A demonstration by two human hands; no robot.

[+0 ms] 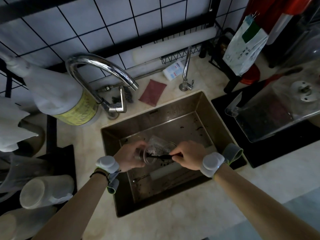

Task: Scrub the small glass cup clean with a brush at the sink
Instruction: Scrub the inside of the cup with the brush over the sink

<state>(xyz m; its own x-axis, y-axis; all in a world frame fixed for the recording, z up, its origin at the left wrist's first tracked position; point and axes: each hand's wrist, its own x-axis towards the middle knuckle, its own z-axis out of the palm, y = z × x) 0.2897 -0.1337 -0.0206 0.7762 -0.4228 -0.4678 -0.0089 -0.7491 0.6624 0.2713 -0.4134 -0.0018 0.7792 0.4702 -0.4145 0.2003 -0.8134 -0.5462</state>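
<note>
Over the steel sink (174, 108), my left hand (131, 157) grips a small clear glass cup (147, 155) lying on its side, mouth turned to the right. My right hand (187, 157) pinches the handle of a thin dark brush (162, 156). The brush tip reaches into the cup's mouth, where dark specks cling to the glass. Both hands are close together, a little above the sink floor.
A larger clear container (160, 142) lies in the sink behind the cup, and a white object (164, 171) below it. The chrome tap (103, 70) arches at left, a thin tap (186, 70) behind. A red cloth (152, 92), white jug (60, 94) and clear tub (270, 115) flank the basin.
</note>
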